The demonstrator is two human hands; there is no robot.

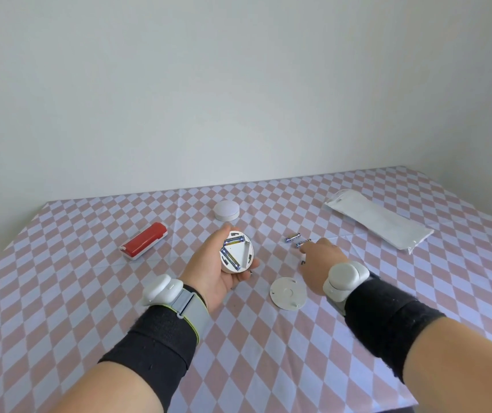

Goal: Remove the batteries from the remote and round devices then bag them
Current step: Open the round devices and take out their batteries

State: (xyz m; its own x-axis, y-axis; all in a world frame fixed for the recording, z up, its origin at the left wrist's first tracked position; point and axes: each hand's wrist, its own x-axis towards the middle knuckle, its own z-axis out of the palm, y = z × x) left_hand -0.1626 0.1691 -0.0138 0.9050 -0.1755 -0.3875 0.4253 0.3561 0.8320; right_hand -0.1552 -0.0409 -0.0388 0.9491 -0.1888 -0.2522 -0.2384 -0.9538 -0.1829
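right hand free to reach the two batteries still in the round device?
Probably yes. The right hand is beside the open round device held cover-off in the left hand, nothing between; whether it already holds a battery is hidden.

Plain indoor room, likely home or simple recording setup; cannot tell which. Bare white walls (238, 84) meet in corner at right, undecorated. Worktop (60, 293) pushed against wall, covered with creased pink-and-white diamond-check cloth (268, 368), household style. Small domestic items on cloth: red-and-white remote (144, 240), white round device (226, 210), white plastic bag (378, 217).
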